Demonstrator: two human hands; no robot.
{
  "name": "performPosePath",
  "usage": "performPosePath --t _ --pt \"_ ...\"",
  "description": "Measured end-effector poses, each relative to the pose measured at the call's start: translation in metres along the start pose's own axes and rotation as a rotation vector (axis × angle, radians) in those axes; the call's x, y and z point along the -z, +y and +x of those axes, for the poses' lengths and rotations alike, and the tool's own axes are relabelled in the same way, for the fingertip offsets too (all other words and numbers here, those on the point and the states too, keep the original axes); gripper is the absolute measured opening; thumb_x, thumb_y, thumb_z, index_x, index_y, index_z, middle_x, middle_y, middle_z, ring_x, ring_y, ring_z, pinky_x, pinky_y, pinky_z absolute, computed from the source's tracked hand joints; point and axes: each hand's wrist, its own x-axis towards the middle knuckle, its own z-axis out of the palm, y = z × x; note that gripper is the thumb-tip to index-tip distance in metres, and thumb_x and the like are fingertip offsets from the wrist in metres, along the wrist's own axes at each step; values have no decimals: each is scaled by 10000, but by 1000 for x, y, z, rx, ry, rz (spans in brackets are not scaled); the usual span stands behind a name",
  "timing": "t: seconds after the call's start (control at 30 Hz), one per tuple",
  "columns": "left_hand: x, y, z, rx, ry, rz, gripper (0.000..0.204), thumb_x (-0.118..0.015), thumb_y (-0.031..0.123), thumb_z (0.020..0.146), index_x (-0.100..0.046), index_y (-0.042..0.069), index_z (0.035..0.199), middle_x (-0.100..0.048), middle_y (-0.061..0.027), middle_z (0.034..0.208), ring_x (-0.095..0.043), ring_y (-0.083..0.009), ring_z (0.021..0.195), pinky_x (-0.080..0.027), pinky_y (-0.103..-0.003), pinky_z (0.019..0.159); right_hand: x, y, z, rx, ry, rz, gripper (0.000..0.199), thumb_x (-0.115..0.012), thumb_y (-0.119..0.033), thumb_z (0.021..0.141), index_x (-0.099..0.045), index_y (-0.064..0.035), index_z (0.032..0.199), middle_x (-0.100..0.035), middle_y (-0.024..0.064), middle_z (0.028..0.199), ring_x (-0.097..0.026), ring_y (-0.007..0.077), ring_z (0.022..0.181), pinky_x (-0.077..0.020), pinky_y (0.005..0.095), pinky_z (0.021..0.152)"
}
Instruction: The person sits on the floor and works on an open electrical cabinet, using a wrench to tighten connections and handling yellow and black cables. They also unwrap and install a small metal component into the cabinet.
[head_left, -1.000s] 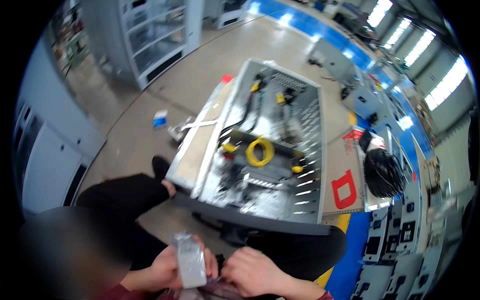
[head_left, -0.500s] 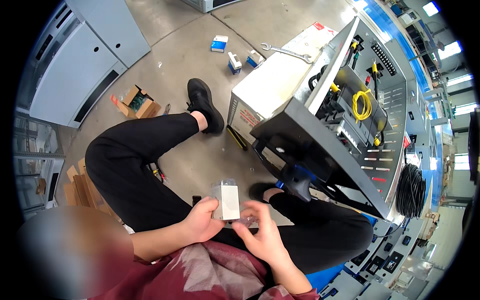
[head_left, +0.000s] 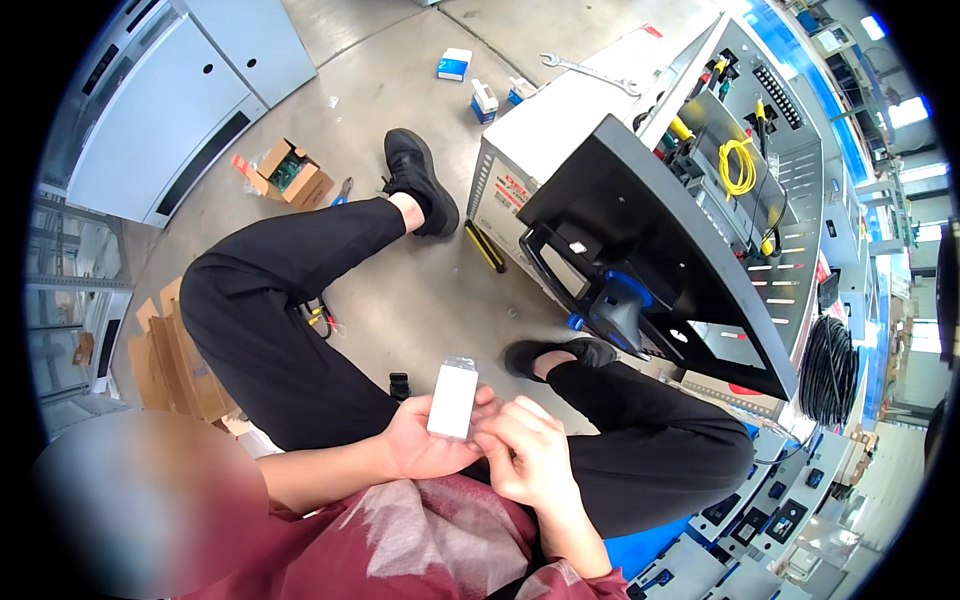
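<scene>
Person seated on the concrete floor (head_left: 420, 300), legs in black trousers drawn up. Left hand (head_left: 425, 445) holds a small white flat packet (head_left: 453, 400) upright, thumb and fingers wrapped around its lower half, clear plastic edge showing at the top. Right hand (head_left: 525, 460) sits just beside it, fingers curled in against the packet's lower right edge; whether it pinches anything cannot be told. The packet hangs over the lap, between the knees.

Judgement: the step in hand looks like opening or picking at the packet. The next move likely calls for a fine pinch by the right fingertips while the left steadies.

Around: a black hinged panel (head_left: 640, 230) of an open cabinet lying on its side stands close ahead, a blue-and-grey power tool (head_left: 618, 305) resting by it. A yellow coiled cable (head_left: 738, 165) lies inside the cabinet. A wrench (head_left: 590, 72) lies on the white cabinet side. An open cardboard box (head_left: 285, 175) and small blue-white boxes (head_left: 455, 63) sit well apart on the floor. A small black part (head_left: 399, 385) lies near the knee. Nothing blocks the hands.
</scene>
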Motion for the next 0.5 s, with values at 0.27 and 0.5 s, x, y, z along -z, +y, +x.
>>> performPosePath --t 0.27,0.5 --pt "-6 14 8 -119 -101 100 222 -632 333 923 -515 145 937 -442 -21 976 -469 -177 936 -394 -329 892 -3 16 -25 -308 27 132 133 -623 -113 1014 -593 -11 934 -586 147 767 -610 346 692 -485 428 638" --pt "5 22 3 75 10 243 770 -719 361 783 -512 -20 1419 -581 -58 1208 -532 -181 996 -427 -320 940 -3 12 -26 -338 166 140 137 -623 -137 1048 -610 -18 982 -645 140 797 -650 319 682 -511 385 643"
